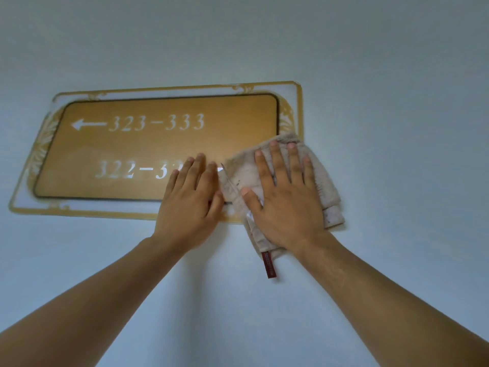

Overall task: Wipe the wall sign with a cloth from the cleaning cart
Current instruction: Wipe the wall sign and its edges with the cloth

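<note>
A gold wall sign with white room numbers and arrows hangs on the pale wall, framed by a clear ornate border. My right hand lies flat, fingers spread, pressing a folded beige cloth against the sign's lower right corner. A dark red tag hangs from the cloth's lower edge. My left hand rests flat on the sign just left of the cloth, covering part of the lower number line, and holds nothing.
The plain pale wall surrounds the sign on all sides. Both forearms reach up from the bottom of the view. The cleaning cart is not in view.
</note>
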Motion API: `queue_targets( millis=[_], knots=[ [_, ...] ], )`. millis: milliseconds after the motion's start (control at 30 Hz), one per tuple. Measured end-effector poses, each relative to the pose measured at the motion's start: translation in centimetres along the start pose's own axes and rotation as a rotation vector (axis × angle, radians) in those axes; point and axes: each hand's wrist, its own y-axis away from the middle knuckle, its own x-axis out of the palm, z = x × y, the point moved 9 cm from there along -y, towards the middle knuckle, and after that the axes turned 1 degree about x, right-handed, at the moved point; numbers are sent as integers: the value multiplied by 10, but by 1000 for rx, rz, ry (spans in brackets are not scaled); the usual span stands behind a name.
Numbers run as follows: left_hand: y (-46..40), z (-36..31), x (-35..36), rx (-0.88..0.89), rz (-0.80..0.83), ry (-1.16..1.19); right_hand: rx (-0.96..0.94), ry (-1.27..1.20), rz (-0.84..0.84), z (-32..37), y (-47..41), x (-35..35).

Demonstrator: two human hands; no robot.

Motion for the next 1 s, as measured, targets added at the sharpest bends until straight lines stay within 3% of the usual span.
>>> queue_targets(
  millis=[267,500,767,1000],
  knots=[
    [15,9,-9,54,27,-36,9,23,52,21,29,4],
    [-1,17,-17,32,-66,-67,37,11,12,23,16,3],
    [-34,36,-27,95,-244,-52,-29,44,-14,27,-29,3],
    [-107,45,-42,-8,-345,41,42,42,-30,25,-107,4]
  ],
)
